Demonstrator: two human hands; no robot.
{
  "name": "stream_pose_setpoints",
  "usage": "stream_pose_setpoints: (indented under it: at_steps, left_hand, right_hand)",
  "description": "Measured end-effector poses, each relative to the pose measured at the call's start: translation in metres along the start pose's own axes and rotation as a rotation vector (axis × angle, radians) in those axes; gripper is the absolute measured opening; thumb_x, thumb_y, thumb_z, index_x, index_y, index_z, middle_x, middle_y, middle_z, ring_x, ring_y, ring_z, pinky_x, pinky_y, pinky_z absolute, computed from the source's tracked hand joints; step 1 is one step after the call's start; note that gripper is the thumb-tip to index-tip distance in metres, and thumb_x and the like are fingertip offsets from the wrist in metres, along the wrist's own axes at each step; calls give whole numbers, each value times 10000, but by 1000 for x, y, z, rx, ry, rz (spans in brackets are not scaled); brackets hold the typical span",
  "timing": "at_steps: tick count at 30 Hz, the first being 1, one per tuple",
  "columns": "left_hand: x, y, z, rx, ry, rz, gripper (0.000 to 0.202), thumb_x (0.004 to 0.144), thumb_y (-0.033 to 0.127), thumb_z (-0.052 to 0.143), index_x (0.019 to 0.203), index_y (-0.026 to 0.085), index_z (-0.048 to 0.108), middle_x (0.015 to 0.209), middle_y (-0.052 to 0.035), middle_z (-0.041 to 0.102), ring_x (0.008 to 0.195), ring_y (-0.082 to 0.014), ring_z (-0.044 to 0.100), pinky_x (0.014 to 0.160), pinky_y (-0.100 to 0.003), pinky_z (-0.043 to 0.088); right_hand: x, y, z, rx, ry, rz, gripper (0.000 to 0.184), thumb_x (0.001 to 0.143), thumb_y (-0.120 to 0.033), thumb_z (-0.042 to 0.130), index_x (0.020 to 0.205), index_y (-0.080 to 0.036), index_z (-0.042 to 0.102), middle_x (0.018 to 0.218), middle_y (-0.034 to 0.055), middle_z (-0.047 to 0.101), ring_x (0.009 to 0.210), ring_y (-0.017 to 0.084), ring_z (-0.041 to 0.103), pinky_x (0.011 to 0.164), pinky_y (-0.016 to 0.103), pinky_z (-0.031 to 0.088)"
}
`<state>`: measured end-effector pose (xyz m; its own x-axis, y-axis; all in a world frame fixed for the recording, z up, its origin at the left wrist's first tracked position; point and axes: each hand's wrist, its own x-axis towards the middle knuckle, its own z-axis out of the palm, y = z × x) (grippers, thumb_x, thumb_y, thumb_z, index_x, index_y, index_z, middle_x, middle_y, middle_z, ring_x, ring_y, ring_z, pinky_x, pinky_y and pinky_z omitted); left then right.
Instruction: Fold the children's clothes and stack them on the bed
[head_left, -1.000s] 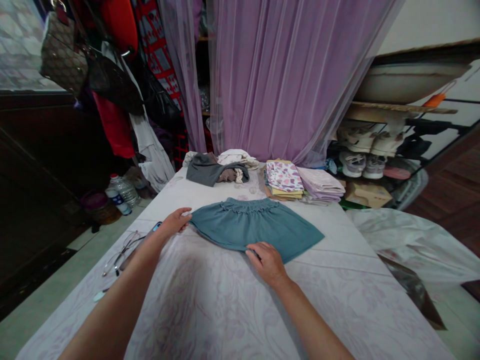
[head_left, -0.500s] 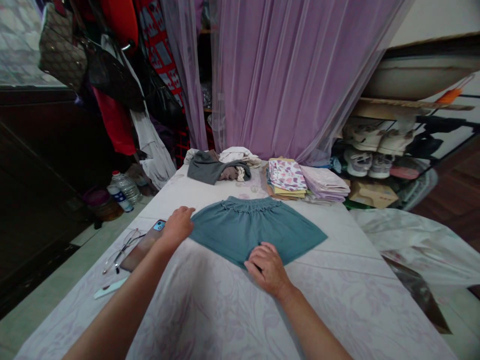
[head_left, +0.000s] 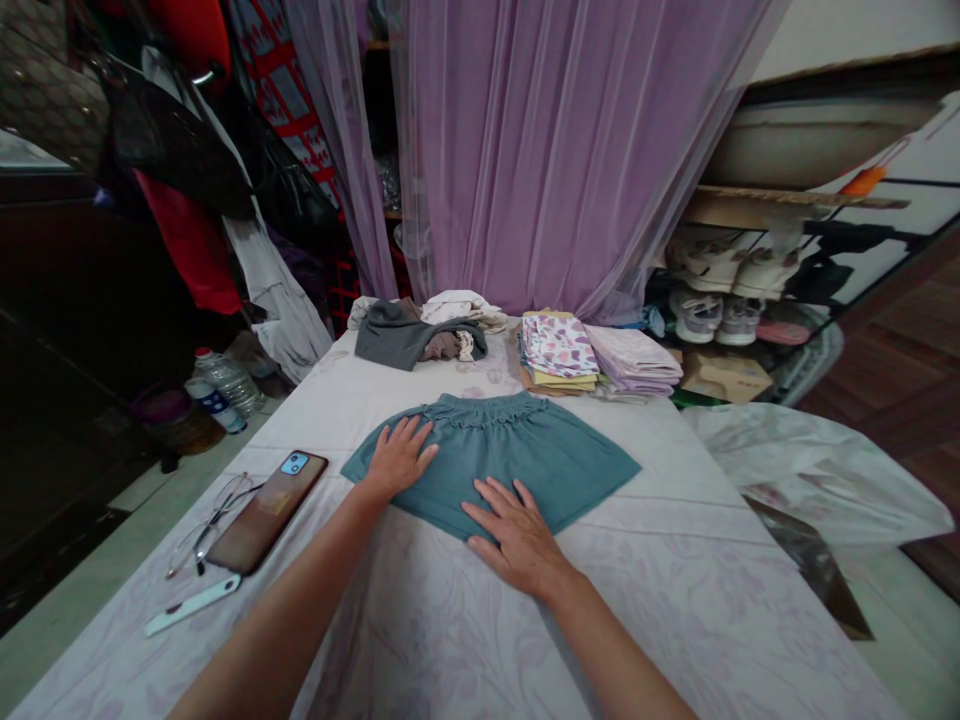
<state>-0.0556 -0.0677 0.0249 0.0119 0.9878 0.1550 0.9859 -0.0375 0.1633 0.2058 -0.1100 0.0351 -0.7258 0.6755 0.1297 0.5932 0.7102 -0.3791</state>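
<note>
A pair of teal shorts (head_left: 480, 440) with a gathered, ruffled waistband lies spread flat on the patterned bed sheet (head_left: 675, 620), waistband at the far side. My left hand (head_left: 400, 458) rests palm down on the left leg of the shorts, fingers spread. Lower down, near the middle of the bottom hem, my right hand (head_left: 514, 535) lies flat with its fingers apart. Neither hand grips the cloth.
To the left lie a phone (head_left: 270, 510), eyeglasses (head_left: 214, 520) and a pale blue-green handle-like object (head_left: 193, 604). Behind the shorts are a crumpled clothes pile (head_left: 420, 335) and folded clothes stacks (head_left: 559, 350). A purple curtain (head_left: 510, 150) hangs at the back.
My left hand has moved right, from the left edge of the shorts onto the left leg. My right hand's fingers have spread out on the hem. The view has shifted slightly, showing the whole phone.
</note>
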Motion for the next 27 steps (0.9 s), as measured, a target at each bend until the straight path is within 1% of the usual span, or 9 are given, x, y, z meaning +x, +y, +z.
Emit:
stream_pose_setpoints:
  at_steps: [4, 8, 10, 12, 16, 18, 22, 25, 27]
  left_hand:
    - [7, -4, -2, -10, 2, -107, 495, 966, 448, 362, 1396, 242, 496, 1481, -90, 468, 1393, -304, 376, 1125, -565, 294]
    - [13, -9, -2, -98, 29, -183, 471, 989, 373, 282, 1381, 231, 501, 1430, -64, 532, 1368, -255, 420, 1125, -527, 318]
    - [12, -10, -1, -94, 33, -180, 458, 991, 353, 268, 1339, 237, 541, 1419, -56, 544, 1364, -239, 426, 1131, -507, 317]
    - [10, -9, 0, -38, 32, -148, 451, 982, 376, 302, 1328, 235, 556, 1442, -65, 519, 1377, -253, 406, 1137, -509, 303]
    - [6, -3, 1, 62, 43, -100, 507, 945, 457, 401, 1385, 229, 507, 1482, -98, 465, 1395, -303, 369, 1135, -549, 282]
    - [6, -1, 0, 62, 35, -98, 519, 939, 466, 413, 1396, 233, 494, 1487, -107, 456, 1393, -314, 368, 1126, -568, 285]
    - [5, -1, -5, 18, 31, -88, 538, 930, 459, 440, 1394, 192, 490, 1477, -135, 463, 1385, -329, 376, 1125, -580, 282]
    - [2, 4, -11, -19, 87, -89, 508, 926, 412, 454, 1364, 164, 519, 1447, -156, 492, 1360, -331, 411, 1124, -569, 297]
    - [-3, 15, -15, -38, 118, -69, 476, 925, 378, 454, 1338, 158, 544, 1436, -159, 503, 1350, -330, 426, 1125, -560, 304]
  right_hand:
    - [-4, 2, -3, 62, 9, 7, 349, 928, -449, 525, 1247, -355, 631, 1442, 52, 512, 1376, 254, 395, 1143, 570, 178]
    - [-4, 6, 1, 123, 101, 1, 263, 929, -394, 526, 1104, -333, 712, 1338, 51, 610, 1301, 257, 489, 1124, 570, 230]
    - [-4, 8, 6, 143, 175, -13, 256, 934, -373, 513, 1054, -311, 730, 1275, 55, 653, 1244, 252, 542, 1105, 552, 280]
    - [-5, 11, 9, 164, 283, -25, 274, 945, -352, 484, 1018, -279, 737, 1192, 66, 696, 1160, 234, 601, 1065, 499, 358]
    - [-7, 19, 9, 209, 491, 6, 318, 962, -312, 435, 938, -238, 744, 1019, 70, 748, 971, 195, 679, 902, 366, 495]
    - [-10, 28, 4, 230, 547, 53, 322, 958, -314, 437, 911, -232, 745, 975, 68, 755, 923, 194, 692, 855, 342, 520]
    - [-20, 55, -7, 313, 667, 207, 363, 934, -391, 438, 852, -220, 747, 904, 81, 760, 885, 213, 703, 848, 347, 541]
    - [-26, 75, -10, 436, 771, 424, 426, 897, -488, 438, 816, -205, 746, 860, 102, 763, 841, 238, 712, 814, 368, 557]
    - [-27, 83, -10, 541, 823, 561, 471, 867, -544, 443, 818, -186, 744, 846, 117, 763, 802, 252, 717, 772, 379, 567]
